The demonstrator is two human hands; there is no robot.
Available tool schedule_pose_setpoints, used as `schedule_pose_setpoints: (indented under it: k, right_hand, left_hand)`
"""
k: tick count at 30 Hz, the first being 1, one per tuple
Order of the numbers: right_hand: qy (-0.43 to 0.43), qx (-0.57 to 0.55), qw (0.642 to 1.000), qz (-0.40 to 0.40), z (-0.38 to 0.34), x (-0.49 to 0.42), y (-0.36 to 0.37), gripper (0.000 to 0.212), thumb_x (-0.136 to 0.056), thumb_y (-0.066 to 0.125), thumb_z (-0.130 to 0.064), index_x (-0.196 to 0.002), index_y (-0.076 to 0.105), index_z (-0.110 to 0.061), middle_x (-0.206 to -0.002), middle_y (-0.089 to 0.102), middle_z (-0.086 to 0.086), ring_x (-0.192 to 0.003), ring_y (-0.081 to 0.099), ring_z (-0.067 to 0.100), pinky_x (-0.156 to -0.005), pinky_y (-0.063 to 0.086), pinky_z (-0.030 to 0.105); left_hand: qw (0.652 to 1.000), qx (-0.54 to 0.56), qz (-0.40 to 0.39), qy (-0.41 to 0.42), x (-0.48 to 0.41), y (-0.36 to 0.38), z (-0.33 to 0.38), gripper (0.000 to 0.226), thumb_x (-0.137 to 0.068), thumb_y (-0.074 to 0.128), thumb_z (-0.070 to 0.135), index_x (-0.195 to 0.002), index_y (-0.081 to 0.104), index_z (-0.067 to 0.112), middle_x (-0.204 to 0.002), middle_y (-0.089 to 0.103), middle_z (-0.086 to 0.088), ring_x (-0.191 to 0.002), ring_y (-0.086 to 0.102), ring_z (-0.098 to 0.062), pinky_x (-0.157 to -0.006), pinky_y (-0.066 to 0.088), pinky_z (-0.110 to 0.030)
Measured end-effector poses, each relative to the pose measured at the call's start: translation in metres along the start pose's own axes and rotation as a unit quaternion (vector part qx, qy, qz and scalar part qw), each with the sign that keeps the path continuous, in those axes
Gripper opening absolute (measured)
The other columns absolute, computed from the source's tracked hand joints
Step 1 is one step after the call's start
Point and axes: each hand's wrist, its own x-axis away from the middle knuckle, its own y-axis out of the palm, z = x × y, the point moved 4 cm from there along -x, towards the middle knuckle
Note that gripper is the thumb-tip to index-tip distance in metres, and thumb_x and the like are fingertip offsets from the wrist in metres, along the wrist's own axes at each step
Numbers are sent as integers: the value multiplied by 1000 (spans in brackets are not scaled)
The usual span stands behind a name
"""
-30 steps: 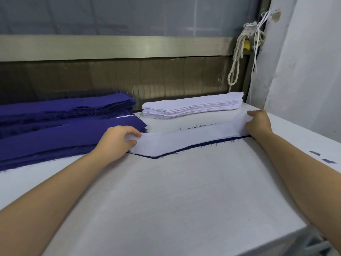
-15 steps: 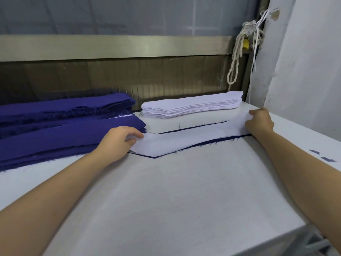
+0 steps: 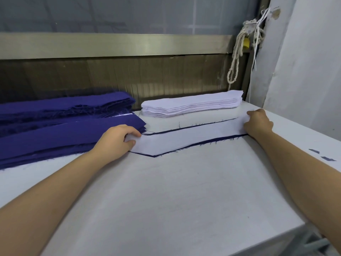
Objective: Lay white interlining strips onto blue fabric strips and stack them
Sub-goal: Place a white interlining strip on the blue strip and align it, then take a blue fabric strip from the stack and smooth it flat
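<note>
I am looking across a pale grey table [image 3: 184, 200] that is sitting against a dark ribbed panel [image 3: 129, 74]. A brushed metal rail [image 3: 110, 45] is running above it, beneath a hazy window [image 3: 110, 13]. A knotted white rope [image 3: 238, 52] is hanging beside a white wall [image 3: 304, 61] at right.

The blue fabric strip [image 3: 153, 155] is covered by the white interlining strip [image 3: 188, 138]; only thin frayed edges show. The left hand [image 3: 116, 139] hides the left end of both strips, the right hand [image 3: 258, 122] the right end. The right hand's fingertips are out of sight. The stack of blue fabric strips [image 3: 55, 137] is cut off by the left edge. Both forearms leave the picture. Two dark scraps [image 3: 327, 158] on the surface [image 3: 175, 200] are too small to identify.
</note>
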Motion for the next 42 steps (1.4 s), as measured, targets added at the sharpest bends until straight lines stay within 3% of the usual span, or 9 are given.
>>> schedule_pose_setpoints:
  k: [4, 14, 18, 22, 29, 35, 42]
  right_hand:
    - [0, 6, 1000, 5, 1, 0, -1, 50, -89, 47, 1, -138, 44, -8, -143, 32, 15, -123, 43, 39, -103, 28, 41]
    - [-3, 19, 1000, 23, 0, 0, -3, 43, -88, 47, 3, -130, 49, -2, -138, 35, 19, -119, 44, 43, -101, 31, 43]
    - [7, 57, 998, 12, 1, 0, 0, 46, -89, 45, 0, -134, 43, -9, -134, 37, 22, -121, 38, 42, -99, 31, 43]
    - [27, 85, 996, 19, 1, -1, 2, 36, -88, 44, -1, -122, 50, -10, -126, 41, 22, -119, 34, 38, -96, 30, 40]
    - [-6, 84, 996, 26, 1, -1, 4, 45, -88, 42, -5, -130, 54, -17, -143, 31, 13, -129, 22, 31, -102, 20, 37]
    - [-38, 87, 995, -13, -4, 1, 6, 42, -93, 37, -13, -130, 56, -21, -135, 47, 12, -124, 37, 34, -101, 24, 37]
    - [-60, 137, 989, -1, -12, 8, 4, 35, -94, 36, -15, -116, 63, -13, -123, 53, 14, -115, 42, 34, -97, 25, 38]
  left_hand:
    - [1000, -9, -6, -12, 1, 0, -1, 26, -85, 65, 11, -108, 67, 23, -99, 60, 5, -70, 48, -3, -67, 34, -22]
    - [1000, 11, 7, -1, 0, 0, 3, 31, -90, 51, -2, -107, 70, 15, -100, 61, 5, -79, 48, -8, -72, 33, -17]
    - [1000, -9, -10, -1, 2, 1, 2, 28, -89, 56, 4, -107, 68, 21, -96, 56, 8, -69, 46, -2, -70, 35, -23]
    - [998, -53, -33, -4, 2, 1, 2, 26, -89, 57, 13, -110, 65, 27, -102, 48, 11, -74, 44, -9, -72, 41, -28]
    - [998, -64, -22, -13, 3, -1, 3, 24, -89, 57, 18, -108, 65, 30, -108, 42, 13, -75, 48, -10, -67, 41, -30]
    - [996, -82, -39, -3, 5, 1, 4, 26, -93, 51, 16, -110, 67, 27, -116, 56, 13, -105, 54, -14, -86, 48, -36]
    - [995, -94, -35, -13, 5, 1, 5, 22, -94, 51, 24, -110, 66, 28, -110, 47, 15, -96, 55, -16, -77, 45, -32]
